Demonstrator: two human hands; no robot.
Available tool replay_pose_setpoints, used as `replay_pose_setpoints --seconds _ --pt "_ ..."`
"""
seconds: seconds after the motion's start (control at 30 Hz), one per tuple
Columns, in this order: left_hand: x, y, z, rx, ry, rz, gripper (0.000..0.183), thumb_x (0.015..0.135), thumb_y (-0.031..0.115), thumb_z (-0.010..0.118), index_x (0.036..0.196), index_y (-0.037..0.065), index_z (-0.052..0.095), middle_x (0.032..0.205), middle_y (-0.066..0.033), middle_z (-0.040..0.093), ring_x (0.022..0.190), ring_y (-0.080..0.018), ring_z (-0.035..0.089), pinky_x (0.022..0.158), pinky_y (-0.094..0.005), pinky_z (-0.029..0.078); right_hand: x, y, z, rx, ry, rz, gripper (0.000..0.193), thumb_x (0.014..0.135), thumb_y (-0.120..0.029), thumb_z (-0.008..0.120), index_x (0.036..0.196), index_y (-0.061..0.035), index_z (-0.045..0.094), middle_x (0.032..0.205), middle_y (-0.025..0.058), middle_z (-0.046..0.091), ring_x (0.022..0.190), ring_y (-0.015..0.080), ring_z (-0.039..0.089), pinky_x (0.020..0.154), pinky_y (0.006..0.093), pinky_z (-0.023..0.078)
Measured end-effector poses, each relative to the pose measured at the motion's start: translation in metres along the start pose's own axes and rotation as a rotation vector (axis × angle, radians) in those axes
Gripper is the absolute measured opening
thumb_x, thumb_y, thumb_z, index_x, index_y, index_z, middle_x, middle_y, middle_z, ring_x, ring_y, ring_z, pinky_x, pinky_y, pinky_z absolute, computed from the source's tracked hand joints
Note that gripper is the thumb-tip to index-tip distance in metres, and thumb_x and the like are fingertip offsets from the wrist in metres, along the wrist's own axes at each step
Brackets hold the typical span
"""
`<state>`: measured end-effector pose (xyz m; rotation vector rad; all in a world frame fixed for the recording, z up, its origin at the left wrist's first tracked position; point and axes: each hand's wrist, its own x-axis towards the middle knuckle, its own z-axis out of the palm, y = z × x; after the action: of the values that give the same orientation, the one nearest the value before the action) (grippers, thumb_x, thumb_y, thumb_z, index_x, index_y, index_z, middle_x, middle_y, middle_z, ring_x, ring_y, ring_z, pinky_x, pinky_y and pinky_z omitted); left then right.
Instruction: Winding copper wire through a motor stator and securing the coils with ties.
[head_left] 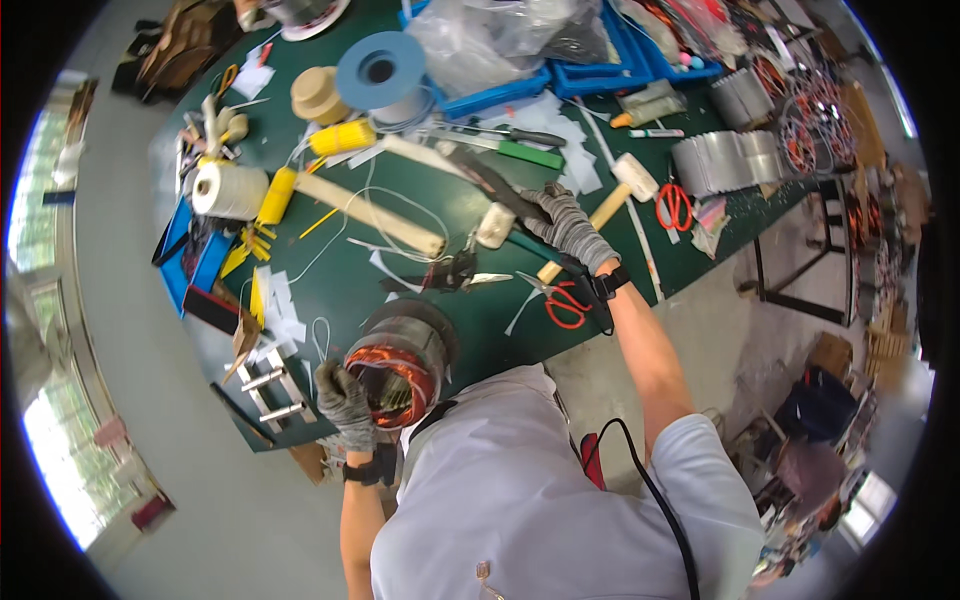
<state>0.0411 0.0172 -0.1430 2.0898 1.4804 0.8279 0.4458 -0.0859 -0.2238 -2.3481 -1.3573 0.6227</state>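
Observation:
A motor stator (432, 338) with copper windings (380, 362) lies on its side at the table's near edge, its open end toward me. Beside that end is my left hand (346, 402), in a grey glove, its fingers curled. A thin white cord loop (320, 335) rises just beyond its fingertips; whether they pinch it is unclear. My right hand (562, 225), gloved too, is closed around the near end of a long dark stick (490, 182). Under that hand runs the dark handle of a white-headed mallet (495, 225). Red-handled scissors (566, 306) lie nearer to me.
Another mallet (634, 176) and second red scissors (674, 207) lie to the right. Beyond are a blue spool (380, 68), blue trays (495, 97) and metal stator cores (712, 163). A wooden stick (372, 215) and white thread cone (228, 190) lie left. A person's hand (246, 12) shows at the far edge.

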Motion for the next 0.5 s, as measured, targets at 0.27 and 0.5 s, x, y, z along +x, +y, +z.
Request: replay_pose_setpoints --seconds 0.27,0.5 --pt "0.004 0.0 -0.001 0.018 -0.056 -0.022 0.018 0.087 0.016 0.046 0.095 0.001 0.053 0.075 -0.008 0.052 0.067 -0.0182 0.049 0.064 -0.0291 0.044 -0.038 0.059 0.015 0.003 0.285 0.587 0.032 0.075 -0.033 0.061 0.1 -0.0132 0.058 0.089 0.0154 0.056 0.086 0.0316 0.055 0.078 0.0408 0.045" --pt "0.006 0.008 0.003 0.055 -0.029 0.003 0.017 0.086 0.016 0.047 0.093 0.002 0.053 0.072 -0.0065 0.051 0.063 -0.0164 0.047 0.061 -0.0291 0.043 -0.027 0.056 0.013 -0.058 0.124 0.279 0.026 0.073 -0.023 0.064 0.098 -0.0174 0.061 0.098 0.0116 0.056 0.088 0.0302 0.056 0.08 0.0379 0.046"
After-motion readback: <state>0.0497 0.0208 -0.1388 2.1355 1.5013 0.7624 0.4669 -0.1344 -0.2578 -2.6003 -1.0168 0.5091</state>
